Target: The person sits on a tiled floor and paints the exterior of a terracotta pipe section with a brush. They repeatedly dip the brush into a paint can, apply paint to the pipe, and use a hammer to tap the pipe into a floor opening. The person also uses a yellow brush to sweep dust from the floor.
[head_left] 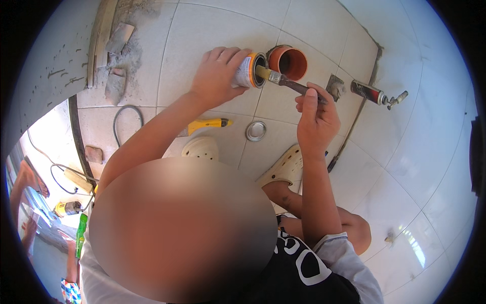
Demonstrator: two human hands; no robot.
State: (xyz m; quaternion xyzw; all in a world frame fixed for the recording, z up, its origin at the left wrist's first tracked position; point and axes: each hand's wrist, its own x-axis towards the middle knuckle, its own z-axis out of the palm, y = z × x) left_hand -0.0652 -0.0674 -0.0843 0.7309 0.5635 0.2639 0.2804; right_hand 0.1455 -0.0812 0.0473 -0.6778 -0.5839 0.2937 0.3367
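Beyond the left edge: another person's bare foot (38, 182), with a yellow-and-black power tool (67, 208) lying below it.
Left side of the floor: a small brown square piece (93, 154) near the edge; above it, two broken slabs (117, 62) lie among grey dust toward the far left corner.
Cable: a grey loop (115, 126) on the tiles, partly behind the left forearm.
Footwear: cream clogs (283, 167), one on each side of the near middle of the floor.
Spare brush: a yellow-handled brush (207, 123) lies flat, its bristle end mostly hidden by the forearm.
Left hand (217, 73): clamped around the tin, fingers over the top, thumb beneath.
Tin (245, 72): white and orange, above the floor's far middle, tipped sideways, mouth facing right.
Lid (255, 131): round, silver, on the floor.
Paintbrush (275, 77): dark handle, bristles in the tin's mouth.
Pipe (300, 63): orange-brown, open-ended, just right of the tin.
Right hand (319, 120): closed on the brush handle, apart from the left.
Canister (367, 92): red and black with a metal nozzle, by the floor's right edge near the far corner.
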